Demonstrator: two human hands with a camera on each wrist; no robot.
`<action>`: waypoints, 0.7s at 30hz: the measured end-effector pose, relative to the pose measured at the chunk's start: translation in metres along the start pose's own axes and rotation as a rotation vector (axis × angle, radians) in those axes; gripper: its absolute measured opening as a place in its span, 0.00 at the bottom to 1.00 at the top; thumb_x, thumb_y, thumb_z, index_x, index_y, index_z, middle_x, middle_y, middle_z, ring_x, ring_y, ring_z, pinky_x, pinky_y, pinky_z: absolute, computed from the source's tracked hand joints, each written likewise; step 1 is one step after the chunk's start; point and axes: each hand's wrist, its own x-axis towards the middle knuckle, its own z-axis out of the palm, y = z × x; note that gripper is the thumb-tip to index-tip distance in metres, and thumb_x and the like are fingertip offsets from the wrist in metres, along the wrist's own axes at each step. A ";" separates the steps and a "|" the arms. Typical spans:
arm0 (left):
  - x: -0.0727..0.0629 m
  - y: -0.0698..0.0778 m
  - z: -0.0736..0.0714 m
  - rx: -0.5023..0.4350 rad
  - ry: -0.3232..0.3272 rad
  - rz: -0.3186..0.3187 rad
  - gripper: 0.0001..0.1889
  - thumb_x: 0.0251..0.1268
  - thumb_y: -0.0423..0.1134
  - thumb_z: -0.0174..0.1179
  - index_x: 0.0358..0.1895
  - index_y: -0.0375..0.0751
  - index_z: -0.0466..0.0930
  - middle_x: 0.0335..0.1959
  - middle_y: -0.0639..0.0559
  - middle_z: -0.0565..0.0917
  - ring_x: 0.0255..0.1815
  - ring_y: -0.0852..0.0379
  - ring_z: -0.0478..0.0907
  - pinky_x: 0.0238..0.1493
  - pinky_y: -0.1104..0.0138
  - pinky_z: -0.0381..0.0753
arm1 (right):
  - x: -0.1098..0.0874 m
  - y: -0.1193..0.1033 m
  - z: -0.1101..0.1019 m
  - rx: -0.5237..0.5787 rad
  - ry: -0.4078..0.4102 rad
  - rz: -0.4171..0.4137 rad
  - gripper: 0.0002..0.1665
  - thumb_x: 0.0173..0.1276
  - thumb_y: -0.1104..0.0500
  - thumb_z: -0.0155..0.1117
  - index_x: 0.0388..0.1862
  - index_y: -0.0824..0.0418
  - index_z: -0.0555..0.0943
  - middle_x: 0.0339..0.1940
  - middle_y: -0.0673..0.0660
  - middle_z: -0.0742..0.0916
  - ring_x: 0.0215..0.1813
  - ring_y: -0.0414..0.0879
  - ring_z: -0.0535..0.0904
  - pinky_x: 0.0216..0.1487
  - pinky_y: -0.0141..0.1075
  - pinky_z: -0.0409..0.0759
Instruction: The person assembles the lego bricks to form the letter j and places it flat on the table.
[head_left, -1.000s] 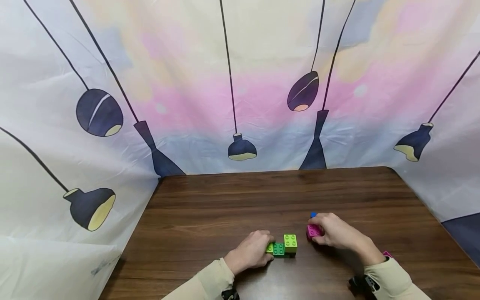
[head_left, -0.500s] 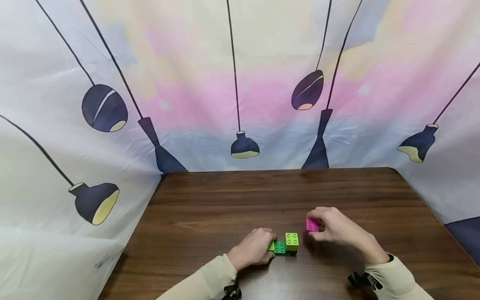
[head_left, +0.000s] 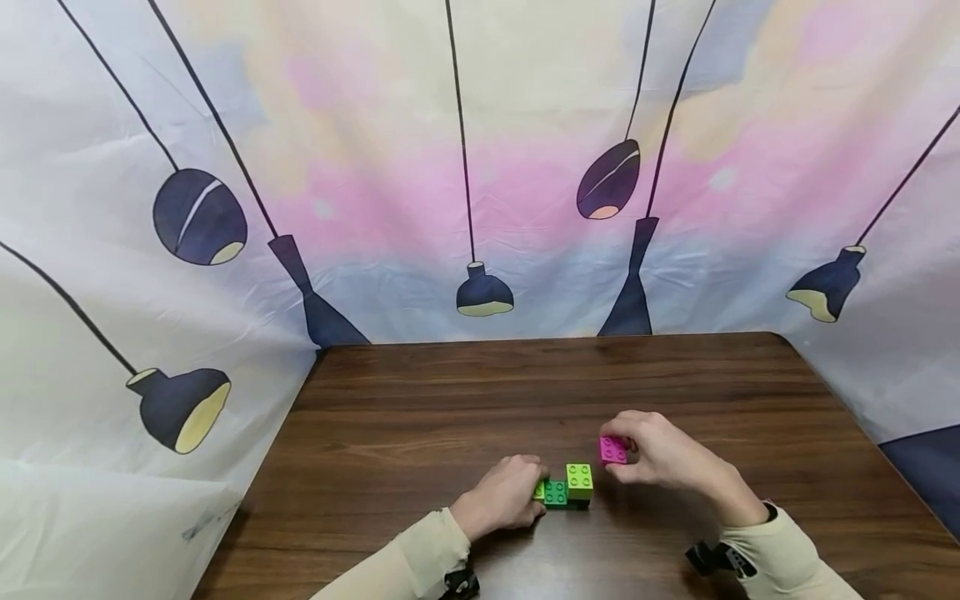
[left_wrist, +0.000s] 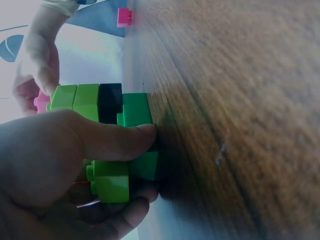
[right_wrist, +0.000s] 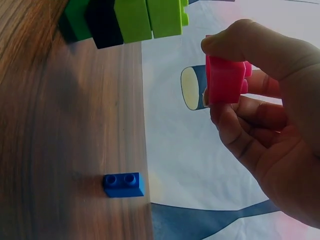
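My left hand (head_left: 501, 496) grips the left end of a toy-brick build on the table, its thumb against the dark green brick (left_wrist: 139, 109) at the bottom. A lime brick (left_wrist: 112, 182) sits on that base within the grasp. At the right end rises a stack: a black brick (left_wrist: 110, 102) with two lime bricks (head_left: 580, 476) over it. To the right of the stack, my right hand (head_left: 663, 450) pinches a pink brick (right_wrist: 225, 80) between thumb and fingers. In the right wrist view this brick is off the table and apart from the stack, studs facing away from the tabletop.
A blue brick (right_wrist: 125, 185) stands on the wooden table (head_left: 420, 392), hidden behind the right hand in the head view. Another pink brick (left_wrist: 124, 17) shows farther off in the left wrist view. A curtain printed with lamps (head_left: 484, 296) hangs along the table's back edge.
My right hand has lifted the pink brick from beside the blue one and brought it left, closer to the lime stack. The left hand keeps its grip in place.
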 end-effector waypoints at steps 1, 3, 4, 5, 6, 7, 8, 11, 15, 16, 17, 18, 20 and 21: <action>0.000 0.000 -0.001 0.004 0.002 0.002 0.10 0.51 0.39 0.73 0.34 0.45 0.82 0.28 0.59 0.76 0.24 0.68 0.67 0.24 0.76 0.67 | 0.001 -0.001 0.000 0.004 0.004 -0.006 0.17 0.50 0.58 0.74 0.41 0.57 0.83 0.33 0.42 0.80 0.32 0.31 0.73 0.30 0.25 0.75; -0.001 0.001 -0.001 0.008 0.005 0.002 0.10 0.50 0.40 0.73 0.34 0.45 0.82 0.27 0.59 0.75 0.24 0.68 0.67 0.24 0.76 0.67 | 0.002 -0.002 0.000 0.012 0.010 -0.018 0.17 0.49 0.59 0.74 0.40 0.57 0.82 0.33 0.42 0.79 0.32 0.31 0.72 0.30 0.25 0.74; -0.001 0.001 -0.002 0.014 0.008 0.004 0.10 0.50 0.40 0.73 0.34 0.45 0.82 0.27 0.60 0.75 0.23 0.68 0.66 0.24 0.76 0.67 | 0.002 -0.003 0.001 0.013 0.013 -0.024 0.17 0.49 0.59 0.74 0.39 0.56 0.82 0.33 0.41 0.79 0.32 0.31 0.72 0.30 0.25 0.74; -0.002 0.001 -0.002 0.018 0.010 0.004 0.11 0.49 0.40 0.74 0.33 0.45 0.82 0.27 0.60 0.75 0.23 0.68 0.66 0.23 0.76 0.67 | 0.003 -0.003 0.001 0.014 0.014 -0.030 0.17 0.48 0.59 0.74 0.39 0.56 0.82 0.32 0.41 0.78 0.31 0.31 0.72 0.30 0.25 0.73; -0.002 0.002 -0.002 0.021 0.010 0.006 0.11 0.49 0.40 0.74 0.33 0.45 0.82 0.27 0.60 0.75 0.23 0.68 0.66 0.23 0.76 0.66 | 0.003 -0.004 0.001 0.016 0.014 -0.034 0.17 0.48 0.59 0.74 0.38 0.56 0.82 0.32 0.41 0.78 0.31 0.32 0.72 0.30 0.24 0.73; -0.002 0.002 -0.002 0.023 0.011 0.007 0.11 0.49 0.40 0.74 0.33 0.45 0.81 0.26 0.60 0.74 0.23 0.68 0.66 0.23 0.76 0.66 | 0.003 -0.004 0.001 0.018 0.014 -0.037 0.17 0.48 0.59 0.74 0.38 0.56 0.82 0.32 0.41 0.78 0.31 0.32 0.72 0.30 0.24 0.73; -0.002 0.002 -0.002 0.022 0.012 0.006 0.11 0.49 0.40 0.74 0.33 0.45 0.81 0.26 0.60 0.74 0.23 0.68 0.66 0.23 0.76 0.66 | 0.004 -0.004 0.002 0.018 0.014 -0.041 0.17 0.48 0.59 0.74 0.38 0.55 0.82 0.32 0.41 0.78 0.31 0.33 0.72 0.30 0.24 0.73; -0.002 0.001 -0.001 0.034 0.020 0.010 0.11 0.48 0.40 0.74 0.32 0.45 0.81 0.26 0.60 0.74 0.23 0.68 0.66 0.23 0.76 0.66 | 0.005 -0.005 0.002 0.018 0.013 -0.046 0.17 0.48 0.59 0.74 0.39 0.55 0.82 0.33 0.41 0.78 0.31 0.33 0.73 0.30 0.24 0.73; -0.001 0.001 -0.001 0.042 0.022 0.011 0.11 0.48 0.41 0.74 0.32 0.45 0.81 0.26 0.60 0.74 0.23 0.68 0.66 0.23 0.75 0.66 | 0.007 -0.007 0.003 0.028 0.002 -0.043 0.16 0.50 0.59 0.73 0.40 0.55 0.82 0.33 0.42 0.79 0.32 0.31 0.72 0.30 0.25 0.74; -0.001 0.001 0.000 0.040 0.020 0.010 0.11 0.48 0.41 0.74 0.32 0.45 0.81 0.26 0.60 0.74 0.23 0.68 0.66 0.23 0.75 0.66 | 0.007 -0.007 0.003 0.032 -0.001 -0.042 0.16 0.50 0.58 0.73 0.40 0.55 0.82 0.33 0.41 0.79 0.32 0.31 0.72 0.30 0.25 0.74; -0.001 0.001 0.000 0.036 0.018 0.009 0.11 0.48 0.41 0.74 0.32 0.45 0.81 0.26 0.60 0.74 0.23 0.68 0.66 0.23 0.75 0.66 | 0.007 -0.008 0.003 0.036 -0.004 -0.044 0.16 0.50 0.59 0.73 0.40 0.55 0.82 0.33 0.42 0.78 0.32 0.31 0.72 0.30 0.25 0.74; -0.001 0.001 0.000 0.035 0.018 0.009 0.11 0.48 0.41 0.74 0.32 0.45 0.82 0.26 0.60 0.74 0.23 0.68 0.66 0.23 0.75 0.67 | 0.008 -0.008 0.003 0.038 -0.005 -0.048 0.16 0.50 0.58 0.73 0.39 0.55 0.82 0.33 0.42 0.78 0.32 0.31 0.72 0.30 0.24 0.74; -0.001 0.001 0.000 0.032 0.018 0.012 0.11 0.48 0.41 0.74 0.32 0.45 0.82 0.26 0.60 0.74 0.23 0.68 0.66 0.23 0.76 0.67 | 0.008 -0.010 0.004 0.045 -0.008 -0.060 0.16 0.50 0.59 0.73 0.39 0.56 0.82 0.33 0.42 0.78 0.32 0.32 0.72 0.30 0.24 0.74; -0.001 0.001 0.000 0.032 0.019 0.014 0.11 0.48 0.41 0.74 0.32 0.45 0.82 0.26 0.60 0.74 0.23 0.68 0.66 0.23 0.76 0.67 | 0.009 -0.011 0.004 0.047 -0.007 -0.068 0.16 0.50 0.59 0.73 0.39 0.56 0.82 0.33 0.42 0.78 0.32 0.32 0.72 0.30 0.24 0.74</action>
